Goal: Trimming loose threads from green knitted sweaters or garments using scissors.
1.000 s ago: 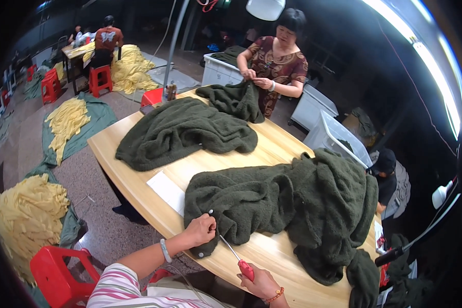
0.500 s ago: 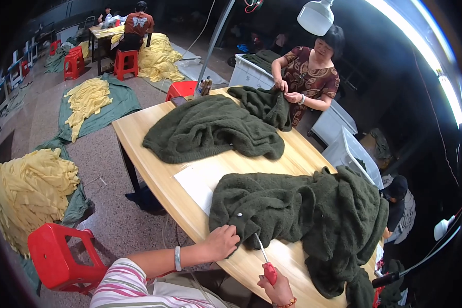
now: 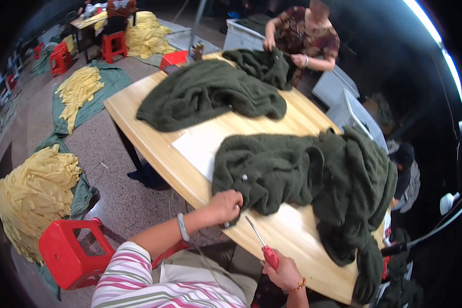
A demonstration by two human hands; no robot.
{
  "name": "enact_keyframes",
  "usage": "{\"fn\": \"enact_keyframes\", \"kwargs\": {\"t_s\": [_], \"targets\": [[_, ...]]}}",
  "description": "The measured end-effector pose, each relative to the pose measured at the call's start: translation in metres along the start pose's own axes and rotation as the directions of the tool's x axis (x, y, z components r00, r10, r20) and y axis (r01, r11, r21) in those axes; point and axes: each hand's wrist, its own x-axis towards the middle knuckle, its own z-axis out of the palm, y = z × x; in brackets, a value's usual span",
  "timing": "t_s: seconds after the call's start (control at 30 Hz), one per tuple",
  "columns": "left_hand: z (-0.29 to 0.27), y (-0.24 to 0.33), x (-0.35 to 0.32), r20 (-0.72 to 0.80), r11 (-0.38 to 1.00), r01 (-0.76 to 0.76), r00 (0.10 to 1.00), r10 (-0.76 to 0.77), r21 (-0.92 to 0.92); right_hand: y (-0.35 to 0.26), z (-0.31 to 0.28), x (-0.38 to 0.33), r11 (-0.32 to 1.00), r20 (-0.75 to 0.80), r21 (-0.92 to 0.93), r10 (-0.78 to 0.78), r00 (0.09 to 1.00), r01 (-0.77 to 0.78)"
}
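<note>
Under my left hand (image 3: 225, 204), fingers pinched shut on its near hem, the dark green fleece garment (image 3: 292, 172) looks soft, limp and bulky, best gripped at that edge, while my right hand (image 3: 282, 267) fists a red-handled tool (image 3: 262, 245) just beside it on the smooth wooden table (image 3: 292, 233) in a workshop.

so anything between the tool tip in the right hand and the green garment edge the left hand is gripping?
Nothing visible. The red-handled pointed tool in the right hand points across bare wooden table toward the dark green fuzzy garment edge pinched by the left hand.
</note>
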Motion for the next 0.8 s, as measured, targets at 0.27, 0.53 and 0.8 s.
{"fn": "enact_keyframes", "kwargs": {"t_s": [0.27,0.53,0.8], "targets": [[-0.011,-0.002,0.004,0.052,0.98,0.086,0.996,-0.078,-0.177,0.011,0.004,0.0,0.992,0.037,-0.046,-0.12,0.992,0.122],[-0.018,0.021,-0.021,-0.078,0.948,0.065,0.993,-0.094,-0.311,0.024,0.001,-0.006,0.997,-0.075,0.053,-0.053,0.996,0.057],[-0.013,0.017,-0.046,-0.037,0.944,-0.248,0.964,0.262,0.216,0.021,0.002,-0.009,0.994,0.032,-0.034,-0.106,0.994,0.107]]}}
